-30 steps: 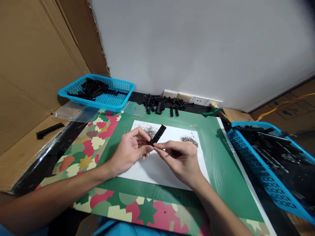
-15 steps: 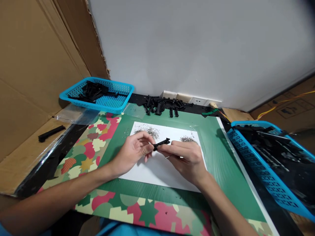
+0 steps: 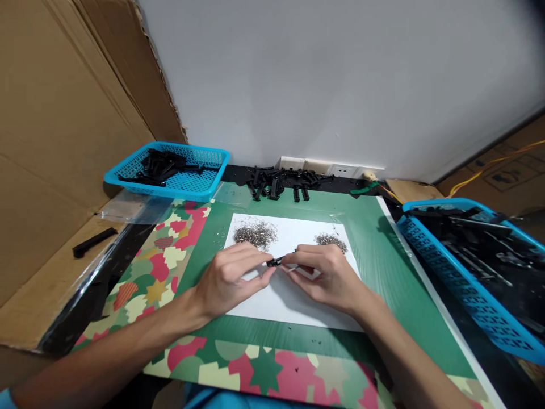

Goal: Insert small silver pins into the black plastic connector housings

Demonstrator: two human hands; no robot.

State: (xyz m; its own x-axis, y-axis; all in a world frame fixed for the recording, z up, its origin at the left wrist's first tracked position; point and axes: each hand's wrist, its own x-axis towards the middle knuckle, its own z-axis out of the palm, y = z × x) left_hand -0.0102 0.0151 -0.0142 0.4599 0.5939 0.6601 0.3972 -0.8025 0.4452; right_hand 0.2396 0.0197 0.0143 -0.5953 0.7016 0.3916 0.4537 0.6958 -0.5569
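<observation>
A small black plastic part is held between both hands over a white sheet. My left hand pinches its left end with thumb and fingertips. The fingers of my right hand close on its right end and cover much of it. Behind my left hand lies a pile of small metal springs or clips. Another, smaller metal pile is behind my right hand.
Black parts lie along the wall. A blue basket of black parts stands back left, another blue basket at right. One long black part rests on cardboard at left.
My left hand has turned, its back now more toward the camera, and its fingers have closed on the part's left end. The part sits slightly lower and more covered. The view has shifted slightly.
</observation>
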